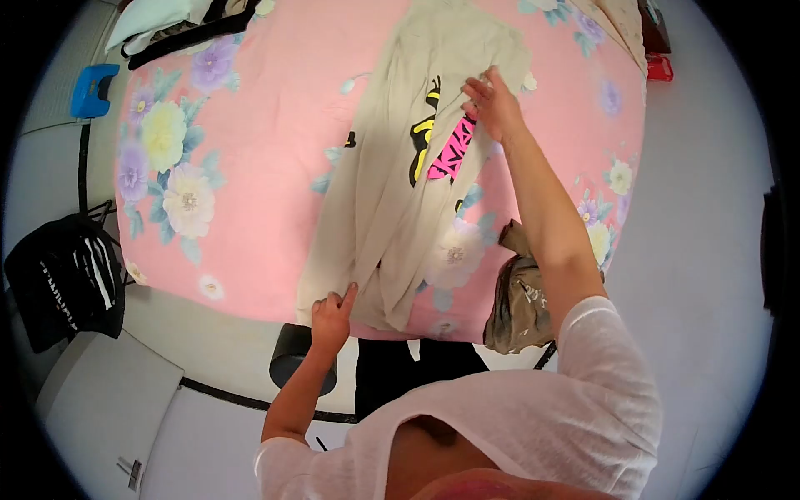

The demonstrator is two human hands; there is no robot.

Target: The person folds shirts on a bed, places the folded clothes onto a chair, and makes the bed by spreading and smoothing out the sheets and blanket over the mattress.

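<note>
Pink floral bedding (267, 167) bore our beige printed fabric garment (379, 175) at its near edge; limp and light-looking, it seemed best gripped by its sides. Our right hand (497, 108) spread loosely there; whether our left hand (331, 323) pinched, we couldn't tell.

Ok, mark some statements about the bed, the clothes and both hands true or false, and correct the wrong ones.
1. The bed cover is pink with flowers on it. True.
2. The left hand is on the brown bundle. False: the left hand is at the near end of the beige garment.
3. The right hand is close to the bright pink print on the garment. True.
4. The brown bundle lies left of the beige garment. False: it lies to the right, by the near edge of the bed.
</note>
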